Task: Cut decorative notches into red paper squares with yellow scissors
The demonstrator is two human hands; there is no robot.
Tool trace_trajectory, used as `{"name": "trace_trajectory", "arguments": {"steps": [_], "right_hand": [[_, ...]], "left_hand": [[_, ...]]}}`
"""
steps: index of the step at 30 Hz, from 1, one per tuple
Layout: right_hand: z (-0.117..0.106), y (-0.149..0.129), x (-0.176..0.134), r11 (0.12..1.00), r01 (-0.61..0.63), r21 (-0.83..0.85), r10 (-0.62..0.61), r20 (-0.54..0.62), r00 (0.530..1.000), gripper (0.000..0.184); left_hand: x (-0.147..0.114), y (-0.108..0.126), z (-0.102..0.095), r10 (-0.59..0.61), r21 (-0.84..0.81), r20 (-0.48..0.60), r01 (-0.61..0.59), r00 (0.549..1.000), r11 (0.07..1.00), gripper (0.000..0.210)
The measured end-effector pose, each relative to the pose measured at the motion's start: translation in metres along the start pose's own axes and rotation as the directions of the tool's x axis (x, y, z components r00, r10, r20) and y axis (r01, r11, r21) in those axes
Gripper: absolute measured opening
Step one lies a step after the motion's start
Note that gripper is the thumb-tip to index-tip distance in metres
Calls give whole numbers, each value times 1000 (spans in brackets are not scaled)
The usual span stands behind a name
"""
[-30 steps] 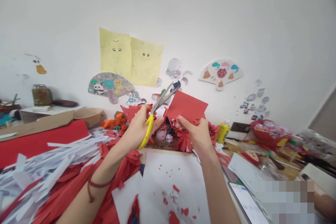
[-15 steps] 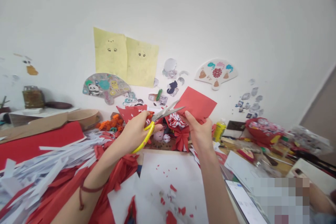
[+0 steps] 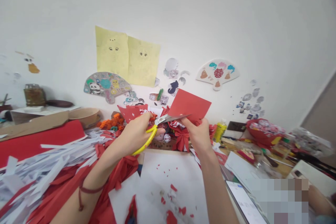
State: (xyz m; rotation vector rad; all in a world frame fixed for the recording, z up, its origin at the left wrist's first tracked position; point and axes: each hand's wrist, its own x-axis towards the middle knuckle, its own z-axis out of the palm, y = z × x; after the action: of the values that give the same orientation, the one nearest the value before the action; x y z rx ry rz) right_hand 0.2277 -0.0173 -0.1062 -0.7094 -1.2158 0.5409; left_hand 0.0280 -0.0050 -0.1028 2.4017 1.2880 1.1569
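Note:
My left hand (image 3: 138, 131) is closed round the yellow handles of a pair of scissors (image 3: 147, 143), whose blades point right and lie against the lower edge of a red sheet of paper (image 3: 190, 105). Between thumb and fingers, my right hand (image 3: 198, 133) pinches that paper by its lower right part and keeps it raised. Under both hands lies a white sheet (image 3: 154, 162) strewn with small red scraps (image 3: 172, 217). Behind the scissors are red and white paper flowers and a red bow (image 3: 181, 139), partly hidden by my hands.
White paper strips (image 3: 55, 162) and red folded paper (image 3: 68, 185) pile up on the left. A phone (image 3: 244, 199) lies at the right, near another person's arm (image 3: 320, 201). A yellow bottle (image 3: 219, 131) stands by the wall, where a decorated fan (image 3: 106, 85) hangs.
The scissor blades, apart before, have closed together at the paper's lower edge. My right hand has brought the red paper slightly left and tilted it.

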Motion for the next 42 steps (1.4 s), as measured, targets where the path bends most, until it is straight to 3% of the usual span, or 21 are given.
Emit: {"name": "trace_trajectory", "arguments": {"steps": [9, 24, 32, 42], "right_hand": [[2, 1, 0, 998, 50, -31, -51, -58, 997, 33], [19, 12, -2, 974, 48, 224, -2, -199, 980, 46], [31, 1, -8, 919, 63, 389, 4, -170, 985, 41], [40, 1, -12, 860, 86, 504, 30, -217, 976, 40]], "left_hand": [[2, 0, 1, -9, 31, 54, 7, 999, 999, 32], [5, 11, 15, -55, -54, 50, 57, 997, 997, 27], [7, 10, 28, -62, -95, 9, 63, 998, 993, 29], [6, 10, 41, -57, -102, -30, 54, 998, 993, 25]]}}
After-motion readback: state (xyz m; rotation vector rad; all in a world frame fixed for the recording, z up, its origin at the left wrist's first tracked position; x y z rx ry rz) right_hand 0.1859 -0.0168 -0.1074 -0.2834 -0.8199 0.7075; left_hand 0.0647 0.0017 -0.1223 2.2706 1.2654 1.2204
